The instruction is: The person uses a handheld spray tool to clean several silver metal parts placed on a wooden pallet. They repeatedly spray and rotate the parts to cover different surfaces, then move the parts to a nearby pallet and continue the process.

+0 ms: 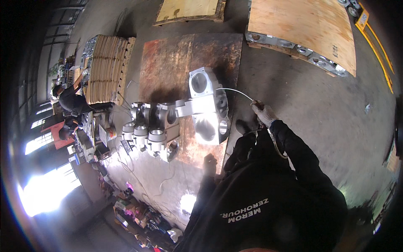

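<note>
My right hand point(265, 115), in a pale work glove, is closed round the handle of an air blow gun. Its long thin curved tube point(237, 91) reaches left to the edge of a large silver metal casting point(197, 105). A hose point(275, 145) runs down from that hand along my sleeve. The casting has round bores and stands on a stained brown board point(168, 63). My left hand point(210, 163) hangs low by the board's near edge, apart from the casting; its fingers look curled, with nothing seen in them.
Several smaller silver castings point(157, 136) stand left of the large one. Wood-topped pallets point(302, 29) of castings lie at the far right, near a yellow rail point(375, 48). At left, a person point(73, 98) bends by stacked brown sheets point(107, 69). Cables point(145, 191) trail over the floor.
</note>
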Available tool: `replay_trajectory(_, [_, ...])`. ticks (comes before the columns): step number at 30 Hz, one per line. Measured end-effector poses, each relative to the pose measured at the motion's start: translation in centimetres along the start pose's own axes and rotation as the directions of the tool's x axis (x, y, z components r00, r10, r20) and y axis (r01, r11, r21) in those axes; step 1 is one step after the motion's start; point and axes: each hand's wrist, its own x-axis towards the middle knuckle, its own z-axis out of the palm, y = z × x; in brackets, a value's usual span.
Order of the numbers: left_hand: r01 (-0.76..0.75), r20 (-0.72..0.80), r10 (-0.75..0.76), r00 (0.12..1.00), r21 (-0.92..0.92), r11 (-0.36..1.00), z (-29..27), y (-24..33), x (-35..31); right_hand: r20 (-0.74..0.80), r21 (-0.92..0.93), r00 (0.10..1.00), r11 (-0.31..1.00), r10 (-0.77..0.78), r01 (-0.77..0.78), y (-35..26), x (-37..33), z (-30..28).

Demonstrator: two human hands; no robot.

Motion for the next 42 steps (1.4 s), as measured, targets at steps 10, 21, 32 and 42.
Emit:
replay_trajectory(10, [-0.031,0.033,0.026,0.999,0.178,0.984,-1.9,-4.2,-0.7,-0.024,-0.087,0.990,0.987,-0.138,0.135,5.3,4.2,3.6])
replay_trajectory(21, [-0.011,0.025,0.009,1.000,0.087,0.996,-4.0,-3.5,-0.3,-0.030,-0.147,0.998,0.988,0.052,-0.056,-0.4,-1.3,2.0])
replay_trajectory(32, [-0.168,-0.036,0.180,0.983,0.219,0.961,-9.0,-19.2,3.3,-0.047,-0.068,0.999,0.997,-0.024,0.021,4.5,-4.8,3.5])
replay_trajectory(42, [0.046,-0.032,-0.045,0.998,0.031,0.998,-6.4,-10.8,0.6,-0.042,0.000,0.999,1.000,0.019,-0.019,3.9,-2.9,4.3])
